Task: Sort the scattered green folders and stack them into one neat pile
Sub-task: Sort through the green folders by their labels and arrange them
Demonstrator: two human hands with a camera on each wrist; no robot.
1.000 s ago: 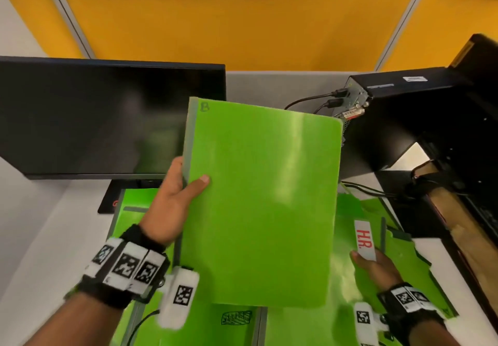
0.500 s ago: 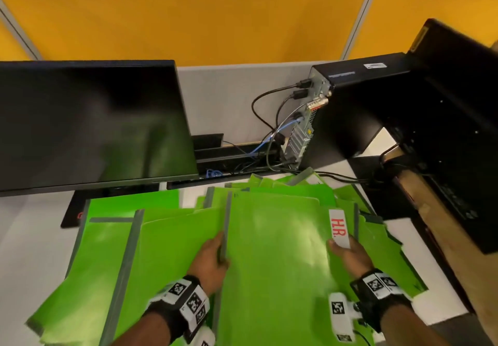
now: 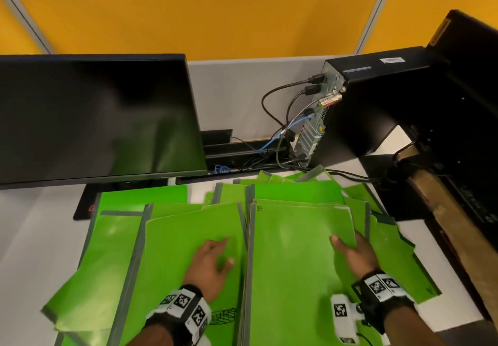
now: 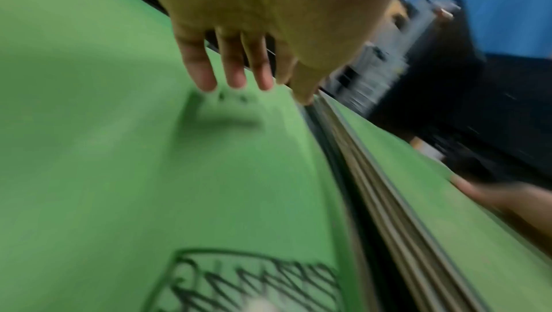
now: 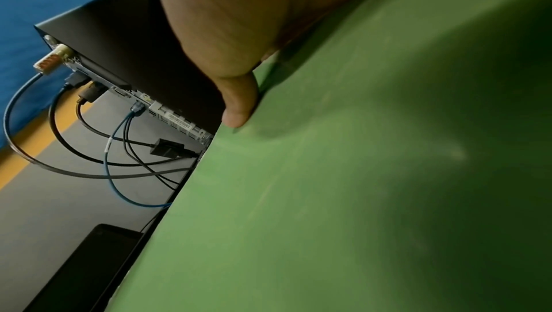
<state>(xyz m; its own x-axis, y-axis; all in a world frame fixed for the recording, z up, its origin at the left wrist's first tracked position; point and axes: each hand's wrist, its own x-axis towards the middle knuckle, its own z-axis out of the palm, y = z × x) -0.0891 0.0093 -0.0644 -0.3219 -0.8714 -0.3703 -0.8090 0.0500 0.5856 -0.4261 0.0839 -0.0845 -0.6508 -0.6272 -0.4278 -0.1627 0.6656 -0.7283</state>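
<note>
folders point(image 3: 296, 251) lie flat under both hands.

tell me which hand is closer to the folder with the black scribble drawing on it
Left. The left hand rests flat on the folder with the black scribble drawing; the right hand grips the neighbouring pile to its right.

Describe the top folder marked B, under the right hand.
The B folder is glossy bright green card with a grey spine strip along its left edge and a handwritten B at its far left corner. It lies flat atop the right stack. The right hand grips its right edge, thumb on top.
</note>
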